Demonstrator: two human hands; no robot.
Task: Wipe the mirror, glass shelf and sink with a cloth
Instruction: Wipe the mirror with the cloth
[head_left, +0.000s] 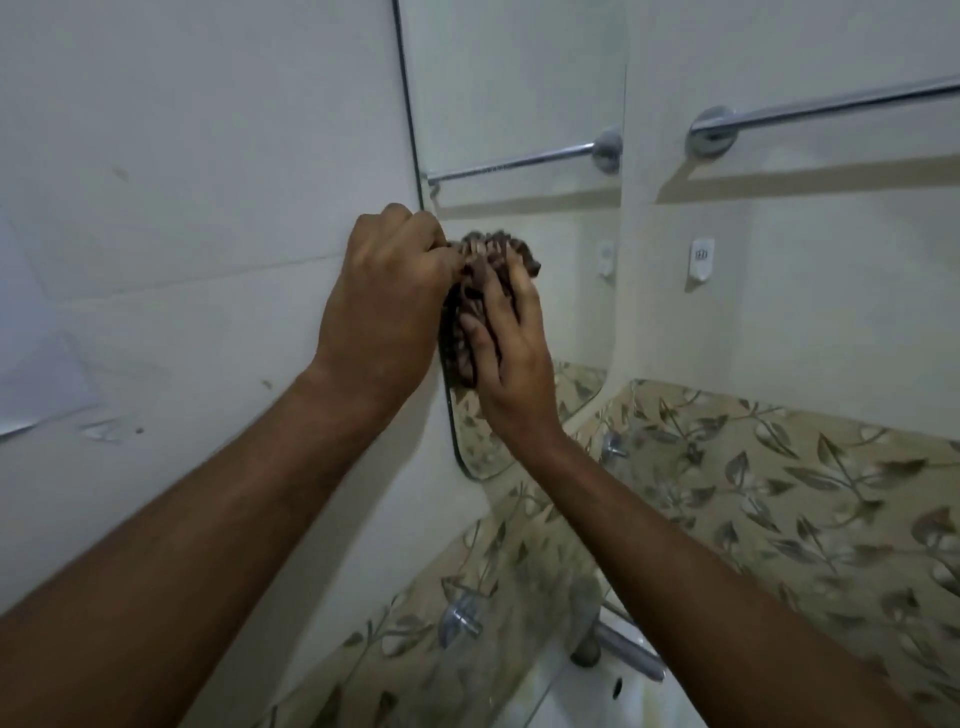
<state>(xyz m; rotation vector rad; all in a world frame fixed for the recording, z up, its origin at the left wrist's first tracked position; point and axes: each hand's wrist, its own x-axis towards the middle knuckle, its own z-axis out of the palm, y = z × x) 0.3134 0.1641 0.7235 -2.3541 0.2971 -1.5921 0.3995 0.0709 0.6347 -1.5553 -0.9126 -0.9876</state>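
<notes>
Wall: pale tiles (182, 156) fill the left half of the frame, with a band of leaf-patterned tiles (779, 519) running across the lower right.
Mirror: the mirror (519, 93) hangs in the upper centre, its dark left edge running down to a rounded lower corner; it reflects a towel rail.
Towel rail: a chrome towel rail (831, 101) sits at the upper right, fixed to the side wall.
Sink: part of the white sink (597, 696) shows at the bottom centre, with a chrome tap (623, 647) above it.
Glass shelf: its clear edge (561, 665) shows faintly at the lower centre, held by a metal bracket (460, 621).
Left hand: the left hand (384, 306), at frame centre, has its fingers curled, pinching the top of the cloth by the mirror's left edge.
Right hand: the right hand (511, 343), just beside it, lies with fingers spread, pressing the cloth to the glass.
Cloth: the dark brown cloth (475, 275) is bunched between both hands, against the mirror's lower left part.
</notes>
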